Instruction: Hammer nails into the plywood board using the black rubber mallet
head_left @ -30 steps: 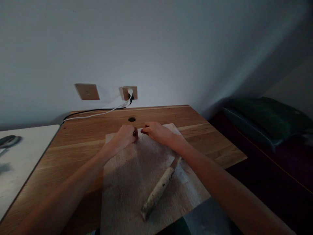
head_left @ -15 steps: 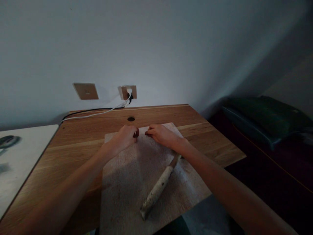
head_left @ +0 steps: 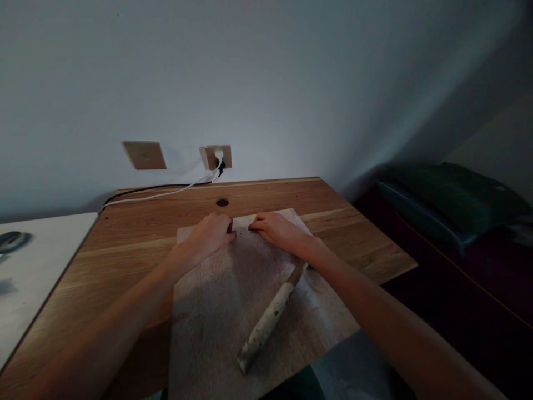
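A pale wooden board (head_left: 208, 328) lies on the wooden table, with both hands over its far part. My left hand (head_left: 214, 230) is closed, fingers curled and thumb toward the middle; whatever it may hold is too small or hidden. Just to its right, my right hand (head_left: 270, 226) has its fingertips pinched together near the board's surface, and I cannot make out anything between them. A few tiny dark specks lie on the board between the hands. A tool with a worn, whitish, chipped handle (head_left: 266, 322) lies slantwise on the board, its far end hidden beneath my right wrist.
The wooden table (head_left: 366, 239) stands against the wall. At its back are a cable hole (head_left: 222, 203), two cables and a socket (head_left: 218, 157) with plugs. A white surface (head_left: 37, 278) with a dark round object adjoins on the left. A green cushion-like bundle (head_left: 458, 194) lies at right.
My left thumb has shifted slightly, its tip now showing lower beside the curled fingers. The right hand stays pinched in nearly the same place. The view has moved a little; the tool lies still.
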A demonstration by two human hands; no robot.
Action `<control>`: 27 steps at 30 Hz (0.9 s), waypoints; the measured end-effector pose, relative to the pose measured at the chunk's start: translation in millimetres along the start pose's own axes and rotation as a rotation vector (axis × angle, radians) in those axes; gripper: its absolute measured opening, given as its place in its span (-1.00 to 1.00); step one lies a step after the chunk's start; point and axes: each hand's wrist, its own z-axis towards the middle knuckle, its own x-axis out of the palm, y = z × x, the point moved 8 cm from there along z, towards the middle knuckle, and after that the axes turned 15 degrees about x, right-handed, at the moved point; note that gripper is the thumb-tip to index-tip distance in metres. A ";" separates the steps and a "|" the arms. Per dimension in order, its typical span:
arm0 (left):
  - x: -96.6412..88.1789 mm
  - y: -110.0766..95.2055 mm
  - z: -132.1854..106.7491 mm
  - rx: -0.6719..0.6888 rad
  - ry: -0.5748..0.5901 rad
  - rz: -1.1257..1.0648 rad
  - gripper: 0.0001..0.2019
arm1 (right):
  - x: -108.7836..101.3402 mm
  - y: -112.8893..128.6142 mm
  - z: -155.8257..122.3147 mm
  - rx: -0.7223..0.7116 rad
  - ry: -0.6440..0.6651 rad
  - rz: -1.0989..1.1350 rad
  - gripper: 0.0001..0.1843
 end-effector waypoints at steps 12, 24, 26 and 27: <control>-19.1 6.8 -8.5 0.217 0.140 -0.264 -0.80 | 1.7 -6.0 -6.6 0.056 0.132 0.173 -0.68; -1.3 2.5 -2.6 0.209 0.096 -0.182 -0.85 | 17.9 -4.0 -16.7 0.066 0.466 0.411 -0.74; 1.2 3.6 -1.6 0.207 0.065 -0.187 -0.86 | 20.4 -6.6 -15.7 0.079 0.466 0.431 -0.75; 2.6 3.8 -1.1 0.205 0.054 -0.181 -0.83 | 21.4 -7.8 -15.5 0.083 0.467 0.440 -0.75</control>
